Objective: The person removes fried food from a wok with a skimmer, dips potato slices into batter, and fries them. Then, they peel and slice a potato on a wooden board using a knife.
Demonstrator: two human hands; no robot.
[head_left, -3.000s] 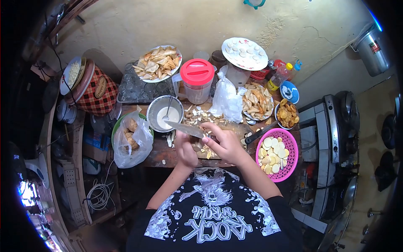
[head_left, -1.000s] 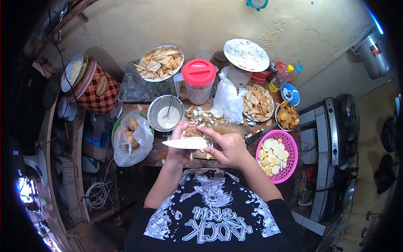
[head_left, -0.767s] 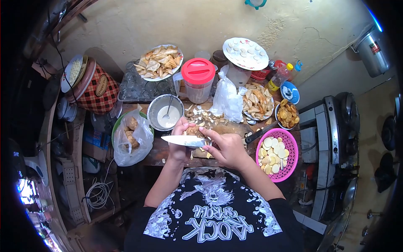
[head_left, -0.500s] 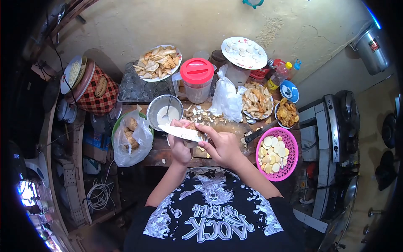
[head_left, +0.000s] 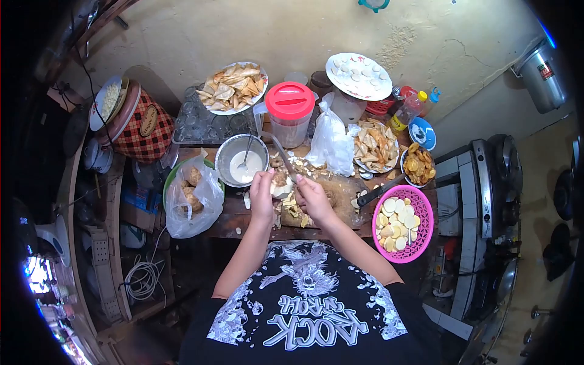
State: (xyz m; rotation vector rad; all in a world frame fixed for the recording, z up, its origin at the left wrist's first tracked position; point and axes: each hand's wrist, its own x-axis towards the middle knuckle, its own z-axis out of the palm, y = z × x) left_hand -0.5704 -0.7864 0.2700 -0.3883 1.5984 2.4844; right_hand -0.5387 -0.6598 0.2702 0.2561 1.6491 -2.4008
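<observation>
My left hand [head_left: 263, 196] is closed on a partly peeled root vegetable [head_left: 281, 185], brown on top and pale below. In my right hand [head_left: 311, 198] is a knife [head_left: 282, 152], its blade pointing up and to the left, just right of the vegetable. Under both hands lie peelings [head_left: 293, 210] and a wooden board [head_left: 344, 193]. Left of them stands a metal bowl [head_left: 223, 163] with white batter and a spoon. To the right, a pink basket [head_left: 427, 226] holds pale slices, with a black-handled knife [head_left: 369, 196] beside it.
A plastic bag [head_left: 204, 213] of brown roots sits in a green bowl at left. Behind are a red-lidded pitcher [head_left: 290, 125], a white bag [head_left: 331, 146], plates of folded pastries [head_left: 234, 88] and a bowl of fried slices [head_left: 418, 165]. A stove [head_left: 486, 182] stands right.
The knife blade has swung from pointing left across the vegetable to pointing up and left. My right hand has turned and lowered slightly, and more of the vegetable's pale flesh shows.
</observation>
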